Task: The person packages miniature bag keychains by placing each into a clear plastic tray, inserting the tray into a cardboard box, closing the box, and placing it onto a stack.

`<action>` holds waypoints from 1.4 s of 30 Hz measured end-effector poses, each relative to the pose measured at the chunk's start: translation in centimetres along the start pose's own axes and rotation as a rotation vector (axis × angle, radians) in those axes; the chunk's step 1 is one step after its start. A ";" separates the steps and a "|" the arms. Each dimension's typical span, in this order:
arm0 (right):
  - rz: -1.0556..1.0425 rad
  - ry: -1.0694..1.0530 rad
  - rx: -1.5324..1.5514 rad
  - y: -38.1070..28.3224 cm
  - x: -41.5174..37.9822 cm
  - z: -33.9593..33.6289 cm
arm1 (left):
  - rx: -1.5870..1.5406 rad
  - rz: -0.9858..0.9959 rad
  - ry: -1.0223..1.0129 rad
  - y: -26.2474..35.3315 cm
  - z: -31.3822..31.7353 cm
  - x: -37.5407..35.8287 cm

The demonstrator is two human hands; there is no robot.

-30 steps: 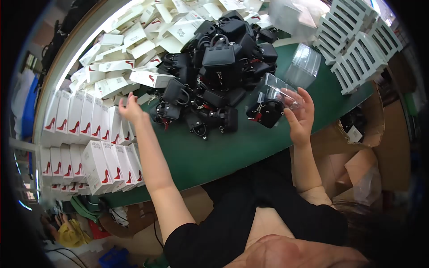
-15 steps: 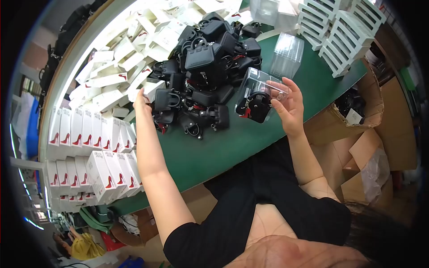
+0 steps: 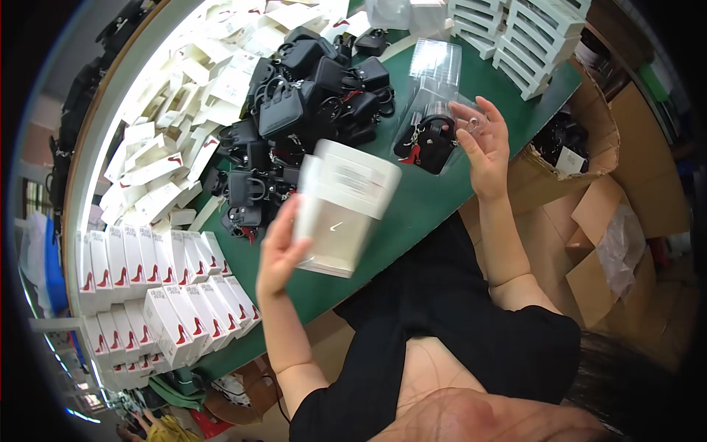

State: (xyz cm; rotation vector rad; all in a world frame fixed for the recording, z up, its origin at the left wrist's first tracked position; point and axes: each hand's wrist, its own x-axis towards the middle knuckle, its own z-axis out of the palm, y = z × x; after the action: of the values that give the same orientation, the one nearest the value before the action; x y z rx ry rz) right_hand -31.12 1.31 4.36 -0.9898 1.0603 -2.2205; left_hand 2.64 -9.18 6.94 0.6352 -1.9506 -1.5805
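Note:
My left hand point(image 3: 278, 249) grips a white carton point(image 3: 352, 177) by its left side; the carton stands tilted above the green table, with a window in its front and a small mark inside. On the right, my right hand point(image 3: 487, 151) holds the edge of a clear plastic case point(image 3: 440, 94) between thumb and fingers. Inside or against that case is a small black handbag point(image 3: 431, 144) with a red charm point(image 3: 409, 154); the exact fit is hard to make out. A pile of similar black handbags point(image 3: 282, 110) lies behind the carton.
Loose white cartons point(image 3: 195, 62) are heaped at the back left. Standing cartons with red shoe prints point(image 3: 173, 324) line the left. Clear cases point(image 3: 436, 59) and white slatted racks point(image 3: 534, 48) stand at the back right. A cardboard box point(image 3: 600, 121) sits beside the green table point(image 3: 412, 210).
My left hand has come from the heap toward the table's middle, bringing a white carton. My right hand still holds the clear case, which is slightly higher in view. The whole view has shifted.

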 end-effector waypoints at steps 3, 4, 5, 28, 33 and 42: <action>-0.025 0.049 -0.025 -0.5 0.2 -0.9 | 0.254 -0.144 -0.241 -1.4 4.3 1.4; -0.031 0.059 -0.024 -0.7 0.4 -1.2 | 0.389 -0.141 -0.288 -1.8 5.5 2.1; -0.038 0.068 -0.023 -0.9 0.6 -1.5 | 0.389 -0.135 -0.295 -2.8 6.5 2.7; -0.023 -0.076 0.062 -2.8 2.2 1.3 | 0.314 -0.011 0.480 -4.6 13.7 2.4; -0.045 -0.178 0.089 -3.4 1.8 6.0 | 0.493 0.260 0.709 -7.7 15.1 2.9; -0.009 -0.346 -0.051 -2.6 -1.7 7.4 | 0.348 0.318 0.749 -7.6 16.0 2.8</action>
State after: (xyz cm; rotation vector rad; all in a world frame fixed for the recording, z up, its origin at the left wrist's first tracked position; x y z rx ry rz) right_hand -24.67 0.60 9.01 -1.3431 0.9570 -1.9424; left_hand -10.02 -0.96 -2.78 0.8502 -1.6294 -0.6631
